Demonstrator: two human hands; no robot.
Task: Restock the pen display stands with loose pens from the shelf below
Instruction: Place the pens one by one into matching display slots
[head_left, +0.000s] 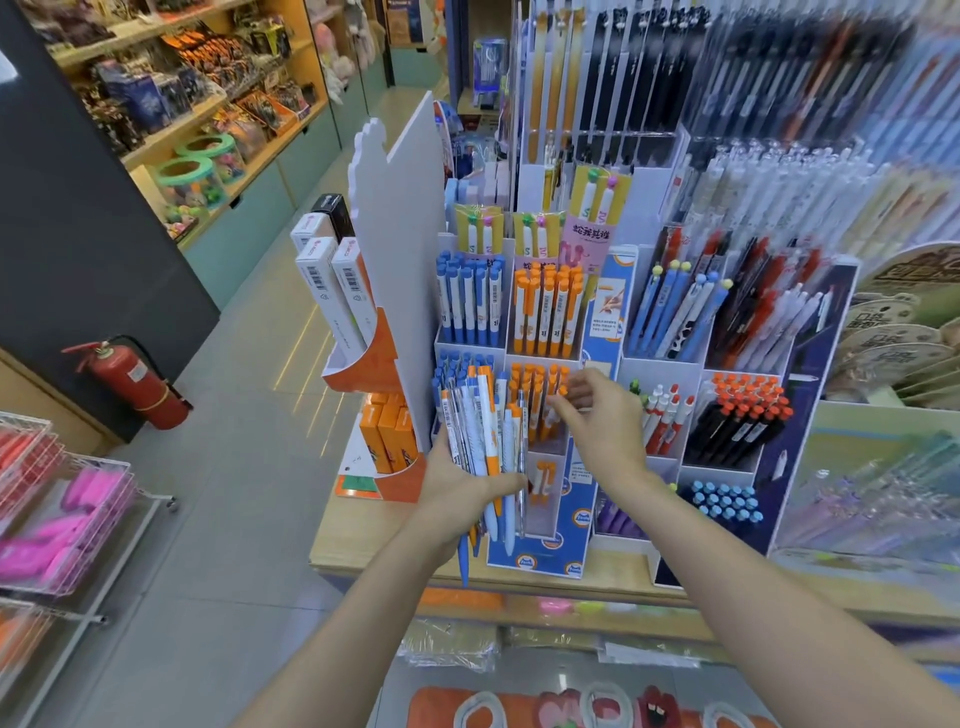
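Left hand gripping upright pens

Pen stand on counter; extinguisher far left.

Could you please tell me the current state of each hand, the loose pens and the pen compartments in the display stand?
left hand: grips the pen bundle
pen bundle: upright, mixed blue and orange
right hand: fingers at the middle orange compartment
middle orange compartment: partly filled
top blue compartment: full
top orange compartment: full
lower clear compartment: nearly empty
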